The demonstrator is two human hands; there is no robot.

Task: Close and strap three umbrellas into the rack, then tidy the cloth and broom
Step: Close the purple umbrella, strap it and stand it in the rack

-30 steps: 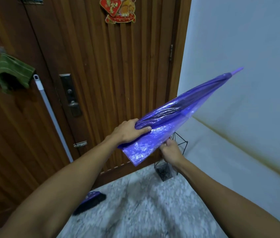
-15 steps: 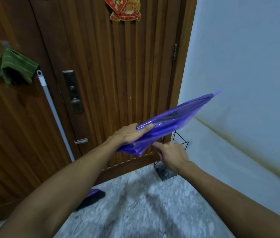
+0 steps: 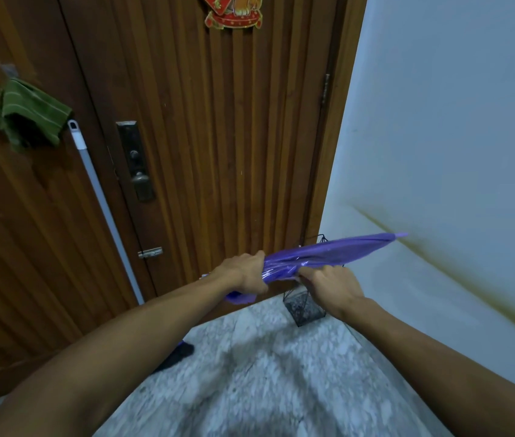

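A closed purple umbrella lies almost level in front of me, its tip pointing right toward the wall. My left hand is wrapped around its gathered canopy near the handle end. My right hand grips the folds just to the right, from below. The black wire rack stands on the floor in the corner behind my right hand, partly hidden. A green cloth hangs on the door at upper left. The broom's white pole leans against the door, its dark head on the floor.
A wooden door with a metal lock plate fills the back. A pale wall with a brown stain runs along the right. The floor is speckled grey stone.
The umbrella has swung down from a steep upward slant to nearly level. Both hands have closed more tightly around the canopy, squeezing the folds together.
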